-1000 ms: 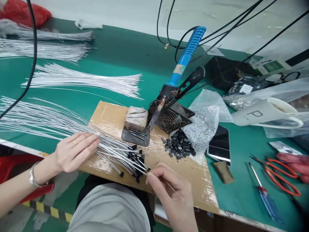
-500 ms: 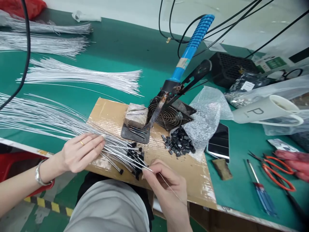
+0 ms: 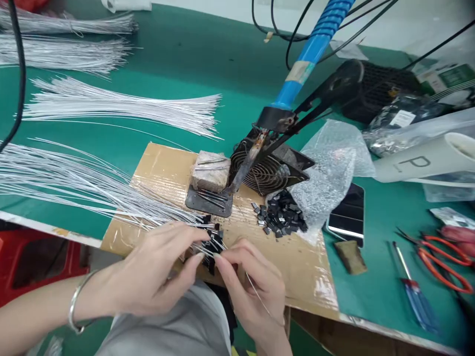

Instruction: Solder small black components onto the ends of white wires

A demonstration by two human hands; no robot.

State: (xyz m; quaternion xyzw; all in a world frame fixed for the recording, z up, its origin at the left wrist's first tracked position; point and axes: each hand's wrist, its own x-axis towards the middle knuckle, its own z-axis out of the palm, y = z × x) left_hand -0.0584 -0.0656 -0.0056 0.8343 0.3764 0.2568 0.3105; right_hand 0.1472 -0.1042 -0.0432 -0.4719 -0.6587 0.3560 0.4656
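Head view, bench inventory. Left hand (image 3: pixel 158 269): fingers (image 3: pixel 193 242) curled and drawn close together, tips resting on the near ends of the white wire bundle (image 3: pixel 74 185) where black caps (image 3: pixel 211 242) sit; whether one wire is pinched between them cannot be told. Right hand (image 3: pixel 252 284): thumb and forefinger pressed together on a single thin wire (image 3: pixel 260 296), which runs back across the palm; remaining fingers loosely bent. Both hands meet tip to tip at the near edge of the cardboard sheet (image 3: pixel 304 267). Wire bundle: fans out leftward over the green table (image 3: pixel 178 74), capped ends on the cardboard. Behind the hands: metal stand (image 3: pixel 208 200) bearing a sponge block (image 3: pixel 211 174), soldering iron (image 3: pixel 297 84) with blue handle propped tip-down against it, small fan (image 3: pixel 265 170) beside. Loose black parts (image 3: pixel 280 215) heaped at the mouth of a plastic bag (image 3: pixel 330 168). Phone (image 3: pixel 347 215) partly under the bag. Screwdriver (image 3: pixel 413 289) and red-handled pliers (image 3: pixel 443 259) lie at the right; pliers are cut off by the frame edge. Iron's handle top is also cut off. Cap details are too small to make out.
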